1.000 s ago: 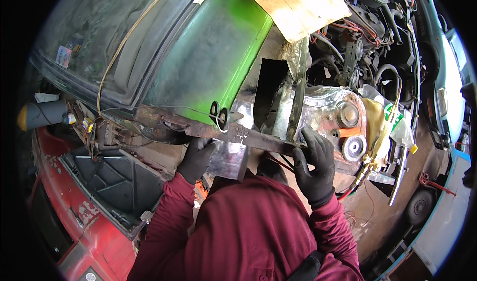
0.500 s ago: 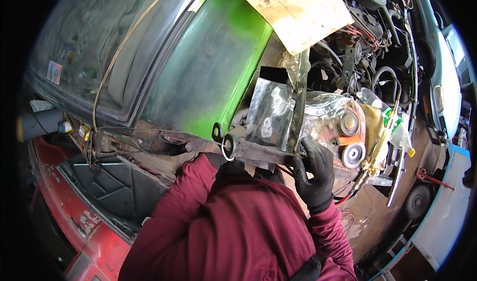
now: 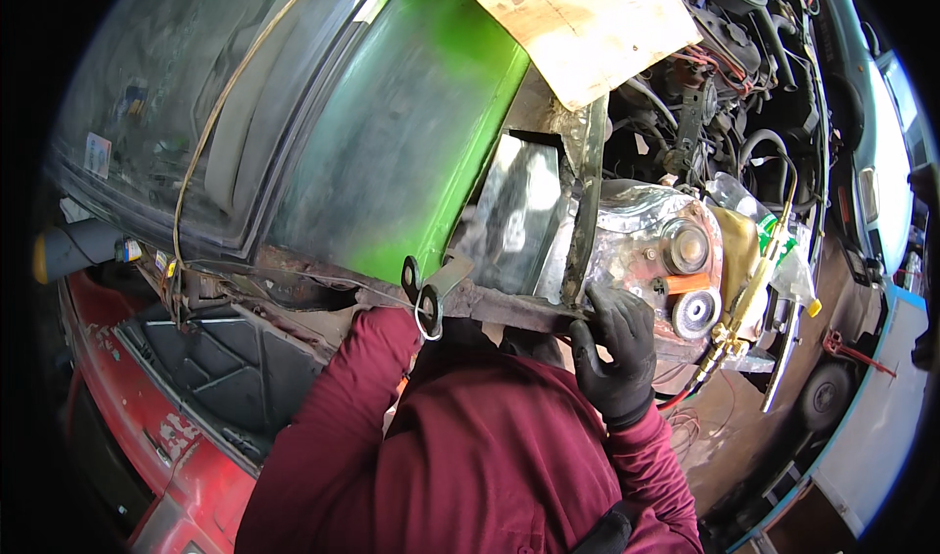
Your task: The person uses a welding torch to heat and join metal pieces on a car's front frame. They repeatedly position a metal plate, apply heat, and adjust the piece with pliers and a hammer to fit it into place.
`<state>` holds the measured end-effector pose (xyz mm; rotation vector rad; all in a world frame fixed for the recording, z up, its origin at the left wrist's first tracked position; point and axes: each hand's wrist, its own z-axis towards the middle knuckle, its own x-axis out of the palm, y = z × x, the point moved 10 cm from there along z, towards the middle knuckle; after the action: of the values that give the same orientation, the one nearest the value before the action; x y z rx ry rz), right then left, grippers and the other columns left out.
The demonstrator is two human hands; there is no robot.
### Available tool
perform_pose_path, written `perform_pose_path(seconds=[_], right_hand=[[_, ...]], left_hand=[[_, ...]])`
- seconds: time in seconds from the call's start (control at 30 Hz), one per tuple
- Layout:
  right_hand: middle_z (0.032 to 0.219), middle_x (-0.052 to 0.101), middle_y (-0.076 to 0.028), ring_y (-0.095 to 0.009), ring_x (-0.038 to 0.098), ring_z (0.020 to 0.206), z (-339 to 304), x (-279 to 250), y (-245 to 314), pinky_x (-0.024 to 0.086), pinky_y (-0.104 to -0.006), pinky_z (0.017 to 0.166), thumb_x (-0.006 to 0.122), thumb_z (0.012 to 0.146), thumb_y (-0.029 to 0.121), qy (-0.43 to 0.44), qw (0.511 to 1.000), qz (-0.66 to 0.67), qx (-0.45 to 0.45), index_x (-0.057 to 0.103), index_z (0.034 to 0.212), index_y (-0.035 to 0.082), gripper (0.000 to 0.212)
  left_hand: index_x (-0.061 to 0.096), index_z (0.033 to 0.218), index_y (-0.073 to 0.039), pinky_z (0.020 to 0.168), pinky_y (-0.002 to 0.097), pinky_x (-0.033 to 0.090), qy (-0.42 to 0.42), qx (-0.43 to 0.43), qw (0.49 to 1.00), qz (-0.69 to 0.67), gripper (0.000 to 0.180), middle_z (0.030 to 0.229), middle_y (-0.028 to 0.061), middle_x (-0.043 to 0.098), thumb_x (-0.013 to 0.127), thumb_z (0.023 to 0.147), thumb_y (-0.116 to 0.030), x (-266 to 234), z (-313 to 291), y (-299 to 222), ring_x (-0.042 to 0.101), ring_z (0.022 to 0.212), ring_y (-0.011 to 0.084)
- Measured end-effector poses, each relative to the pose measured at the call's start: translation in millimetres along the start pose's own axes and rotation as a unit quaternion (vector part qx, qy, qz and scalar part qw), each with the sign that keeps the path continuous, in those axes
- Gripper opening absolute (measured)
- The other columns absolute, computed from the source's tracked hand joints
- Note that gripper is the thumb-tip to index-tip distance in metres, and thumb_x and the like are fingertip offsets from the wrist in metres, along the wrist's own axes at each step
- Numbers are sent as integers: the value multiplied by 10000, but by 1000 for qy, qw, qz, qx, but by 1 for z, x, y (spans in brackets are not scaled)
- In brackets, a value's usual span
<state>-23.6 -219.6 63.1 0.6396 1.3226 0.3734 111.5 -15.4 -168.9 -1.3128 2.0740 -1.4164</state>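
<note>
My right hand (image 3: 620,350), in a black glove, closes its fingers and thumb around the end of a rusty metal rail (image 3: 519,309). My left sleeve (image 3: 387,337) reaches under the rail's other end, where the left hand is hidden. Above that spot stands a metal piece with round eyes (image 3: 432,302), a pale loop hanging by it. Behind the rail, a shiny bare sheet-metal panel (image 3: 517,211) leans in the opening beside the green-painted cowl (image 3: 392,152).
An angle grinder wheel (image 3: 696,311), an orange handle (image 3: 685,284) and a brass gas torch (image 3: 759,280) lie on the right inner fender. Cardboard (image 3: 587,25) covers part of the engine bay (image 3: 720,74). A red car (image 3: 186,456) stands at lower left.
The sheet-metal panel has shifted left and lies differently in the opening. My left forearm and the metal piece with eyes have moved left in view. The right hand stays at the rail.
</note>
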Motion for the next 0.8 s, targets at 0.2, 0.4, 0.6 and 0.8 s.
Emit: perform_pose_path(seconds=[0.2,0.4,0.6,0.8], right_hand=[[1276,740,-164,-374,673,1216,0,0,-1,488,-490,1088,810,889,59,5,1000,-1,6,695,1412,4,538],[1291,744,-164,-371,675,1216,1,1,2,486,-482,1082,812,889,62,12,1000,-11,-4,698,1412,2,539],[1287,747,-160,-369,673,1218,3,2,2,485,-482,1088,814,883,50,21,1000,-5,8,698,1411,0,542],[1280,750,-162,-370,682,1205,5,1,3,491,-480,1083,817,877,36,17,1000,-5,6,700,1403,4,540]], left_hand=[[434,1680,-6,1010,320,537,-18,37,997,-62,637,1482,111,644,648,1101,-164,1,-12,5,663,1129,139],[440,1686,-7,985,303,546,-38,35,994,-100,633,1512,109,647,656,1108,-145,1,-14,12,654,1091,109],[445,1693,-9,959,286,555,-43,111,992,-46,630,1543,106,649,665,1114,-127,12,-7,-14,645,1052,78],[565,1427,-34,926,333,580,-29,-46,928,-367,415,1194,71,584,657,1058,-200,13,-20,35,620,1071,166]])
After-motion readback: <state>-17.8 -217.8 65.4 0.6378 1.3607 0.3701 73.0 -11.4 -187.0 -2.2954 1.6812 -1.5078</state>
